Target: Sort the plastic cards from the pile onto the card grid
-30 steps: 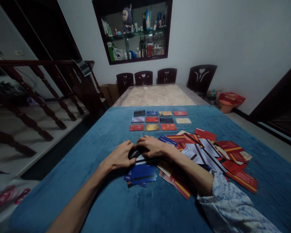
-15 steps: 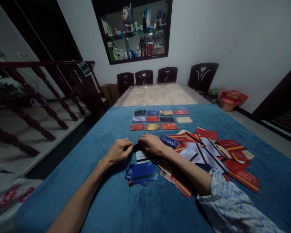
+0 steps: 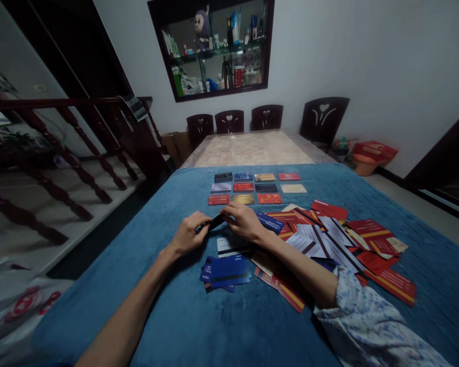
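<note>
A dark card (image 3: 216, 221) is held a little above the blue cloth between my two hands. My left hand (image 3: 189, 233) pinches its left end between thumb and fingers. The right end sits in the fingers of my right hand (image 3: 241, 219). Just below them lies a white card with a black stripe (image 3: 231, 247), partly under my right hand. Nearer to me is a small pile of blue cards (image 3: 229, 269). Beyond my hands, several cards lie in three rows, among them a red card (image 3: 219, 199) and a gold card (image 3: 243, 199).
A loose heap of red, white and blue cards (image 3: 371, 237) spreads to the right, partly under my right forearm. The blue cloth (image 3: 145, 204) covers the near table. Chairs (image 3: 266, 118) stand beyond the far end. A wooden railing (image 3: 76, 153) runs along the left.
The dark card has tilted so more of its face shows, and my right hand has lifted slightly with its fingers higher. The view has shifted a little. The laid-out cards stay put.
</note>
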